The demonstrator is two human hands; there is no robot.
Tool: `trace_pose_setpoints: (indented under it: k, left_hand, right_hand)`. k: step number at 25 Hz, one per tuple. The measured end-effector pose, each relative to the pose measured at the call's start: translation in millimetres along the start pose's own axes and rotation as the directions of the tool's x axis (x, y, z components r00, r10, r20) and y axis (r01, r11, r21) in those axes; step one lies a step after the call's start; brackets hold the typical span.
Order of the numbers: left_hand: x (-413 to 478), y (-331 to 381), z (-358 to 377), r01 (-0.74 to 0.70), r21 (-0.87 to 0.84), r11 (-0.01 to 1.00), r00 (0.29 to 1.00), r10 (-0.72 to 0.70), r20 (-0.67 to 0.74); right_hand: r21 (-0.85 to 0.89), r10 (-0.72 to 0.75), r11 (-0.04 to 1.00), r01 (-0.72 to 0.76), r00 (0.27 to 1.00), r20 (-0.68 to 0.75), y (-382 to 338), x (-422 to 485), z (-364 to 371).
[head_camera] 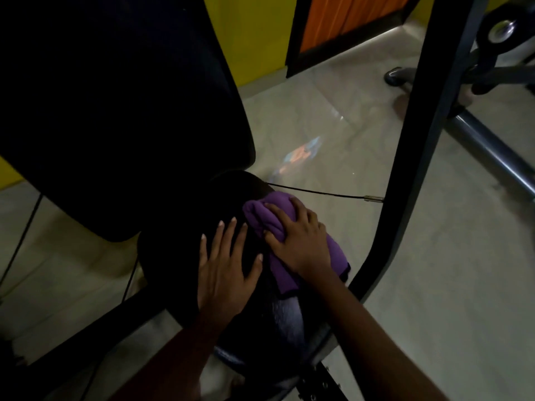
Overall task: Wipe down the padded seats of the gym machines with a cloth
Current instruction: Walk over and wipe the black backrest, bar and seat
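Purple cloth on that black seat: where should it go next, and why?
Probably the right hand should drag the purple cloth toward the near end of the seat, since it sits bunched on the far right part while the left hand rests flat beside it.

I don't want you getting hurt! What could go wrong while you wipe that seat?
The right hand, holding the purple cloth, works close to the curved frame bar, so knuckles might bump it. A thin cable runs just beyond the cloth and could snag it. The left hand lies flat on the seat, in the cloth's way.
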State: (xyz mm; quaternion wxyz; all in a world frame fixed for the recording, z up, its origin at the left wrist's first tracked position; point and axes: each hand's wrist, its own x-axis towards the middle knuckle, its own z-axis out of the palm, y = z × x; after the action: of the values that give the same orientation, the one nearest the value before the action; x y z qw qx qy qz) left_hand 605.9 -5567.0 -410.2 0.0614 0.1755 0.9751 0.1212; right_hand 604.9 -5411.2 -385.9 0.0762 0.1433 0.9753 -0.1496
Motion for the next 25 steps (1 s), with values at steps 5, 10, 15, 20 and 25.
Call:
trace_pose_setpoints:
  k: [5,10,15,20,25]
  left_hand:
    - [1.9,-0.6,2.3,-0.019,0.006,1.0,0.999,0.019,-0.028]
    - [4.7,-1.3,3.1,-0.018,0.008,1.0,0.999,0.018,-0.047]
    - [4.8,-0.9,3.5,-0.019,0.02,1.0,0.999,0.02,-0.048]
    - [4.2,0.6,0.9,-0.009,0.002,1.0,0.999,0.009,-0.036]
    - [4.2,-0.2,2.4,-0.011,0.006,1.0,0.999,0.011,-0.045]
  right_hand:
    - [0.295,-0.205,0.945,0.137,0.955,0.213,0.3,106.2,7.4]
    - [0.606,-0.162,0.79,-0.088,0.924,0.346,8.3,131.4,12.5]
    - [0.67,-0.117,0.732,-0.122,0.947,0.3,47.1,45.1,-5.8]
    - [0.689,-0.067,0.705,-0.17,0.95,0.304,60.4,9.2,-2.6]
    - [0.721,-0.055,0.668,-0.185,0.954,0.296,37.1,52.6,-7.9]
